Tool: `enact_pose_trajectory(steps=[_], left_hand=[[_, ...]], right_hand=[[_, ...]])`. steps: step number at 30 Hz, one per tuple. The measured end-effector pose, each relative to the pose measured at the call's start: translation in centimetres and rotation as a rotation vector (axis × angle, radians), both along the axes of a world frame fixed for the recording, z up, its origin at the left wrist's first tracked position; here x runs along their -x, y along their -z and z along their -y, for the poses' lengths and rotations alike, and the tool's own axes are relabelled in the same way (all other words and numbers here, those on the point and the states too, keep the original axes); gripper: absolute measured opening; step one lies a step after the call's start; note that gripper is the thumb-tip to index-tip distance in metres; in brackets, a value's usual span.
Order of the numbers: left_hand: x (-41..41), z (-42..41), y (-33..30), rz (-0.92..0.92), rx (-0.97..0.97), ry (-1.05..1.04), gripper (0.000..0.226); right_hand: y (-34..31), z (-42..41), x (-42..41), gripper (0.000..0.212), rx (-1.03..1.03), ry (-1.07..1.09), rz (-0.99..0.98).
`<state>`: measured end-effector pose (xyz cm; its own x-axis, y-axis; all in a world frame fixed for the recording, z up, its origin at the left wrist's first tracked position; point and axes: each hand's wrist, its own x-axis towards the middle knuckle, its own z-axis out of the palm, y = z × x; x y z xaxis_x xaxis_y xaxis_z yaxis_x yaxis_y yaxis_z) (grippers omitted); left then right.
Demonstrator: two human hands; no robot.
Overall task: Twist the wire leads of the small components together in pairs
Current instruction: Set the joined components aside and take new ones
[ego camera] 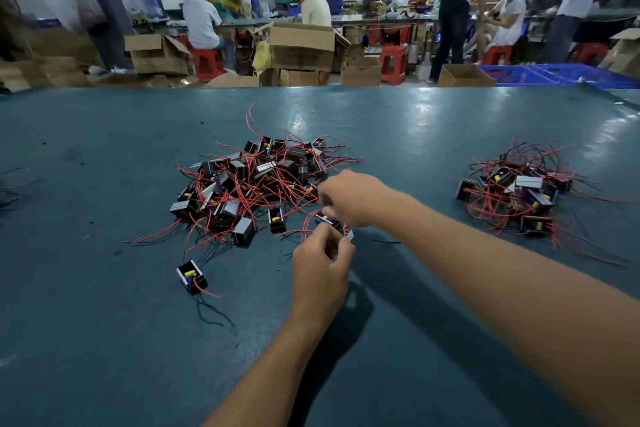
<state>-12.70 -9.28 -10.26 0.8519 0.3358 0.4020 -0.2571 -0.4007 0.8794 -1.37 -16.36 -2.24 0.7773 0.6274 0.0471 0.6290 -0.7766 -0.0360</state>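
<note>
A big heap of small black components with red and black wire leads lies mid-table. Just right of its near edge, my right hand and my left hand meet over one small black component with a yellow and blue part. Both hands have their fingers curled on it or on its red leads; the exact pinch is hidden. A silver edge peeks out between the hands. One single component lies apart at the near left.
A second, smaller heap of components sits at the right on the green table. Beyond the far edge are cardboard boxes, red stools, blue crates and several people working.
</note>
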Motion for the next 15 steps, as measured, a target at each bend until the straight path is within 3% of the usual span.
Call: enact_pose_trajectory(steps=[7,10,15], left_hand=[[-0.2,-1.2,-0.3,-0.036,0.096,-0.067,0.025],[-0.6,-1.9,-0.1,-0.008,0.127,-0.107,0.026],[-0.7,-2.1,0.1,-0.023,0.152,-0.100,0.026]], right_hand=[[4.2,-0.9,-1.9,0.031,0.078,0.195,0.047],[4.7,-0.4,-2.5,0.032,-0.038,0.252,0.027],[0.0,2.1,-3.3,0.038,-0.304,0.409,0.252]])
